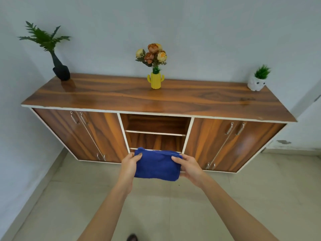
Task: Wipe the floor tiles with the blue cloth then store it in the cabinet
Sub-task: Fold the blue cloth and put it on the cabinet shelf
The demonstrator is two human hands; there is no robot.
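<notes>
Folded blue cloth pinched by left hand and right hand, cabinet shelves at twelve o'clock; loosened grip risks unfolding.

Home room, likely living area or hallway: long wood-grain cabinet against plain pale wall, decorative plants in vases on top – yellow cactus vase with flowers, beige floor tiles

Both hands hold folded blue cloth before cabinet.
</notes>
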